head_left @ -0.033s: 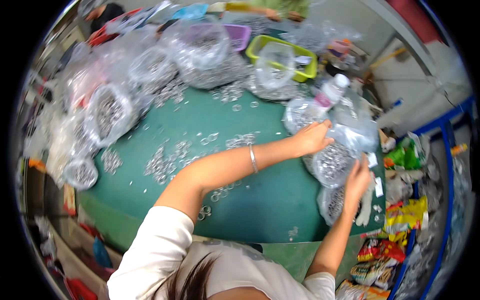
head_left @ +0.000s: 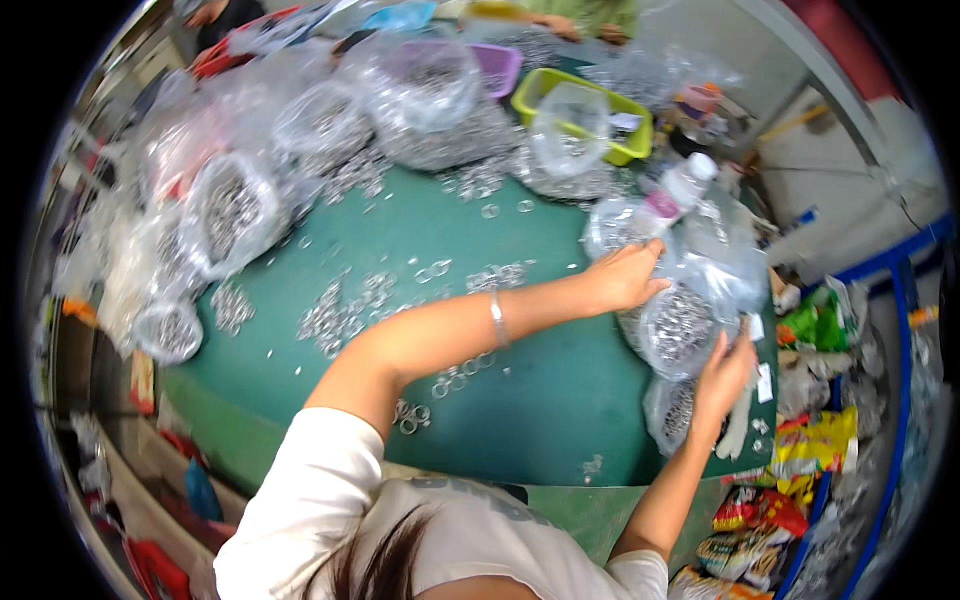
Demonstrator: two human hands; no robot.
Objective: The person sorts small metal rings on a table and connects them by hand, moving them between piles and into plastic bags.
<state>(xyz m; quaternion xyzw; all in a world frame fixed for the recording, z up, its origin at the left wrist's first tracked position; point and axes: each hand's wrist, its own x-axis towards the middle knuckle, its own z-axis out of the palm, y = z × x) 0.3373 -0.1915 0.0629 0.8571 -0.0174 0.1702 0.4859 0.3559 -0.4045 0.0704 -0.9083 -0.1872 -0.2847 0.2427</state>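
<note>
Loose rings (head_left: pixel 335 320) lie on the counter (head_left: pixel 545 410), left of the left hand (head_left: pixel 628 276), whose grip curls at the far rim of an open, roundish bag (head_left: pixel 657 364) of rings. The bag sits between both hands, about equally near each, with the right hand (head_left: pixel 724 378) bent at its right edge; I cannot tell whether either grip pinches it.
</note>
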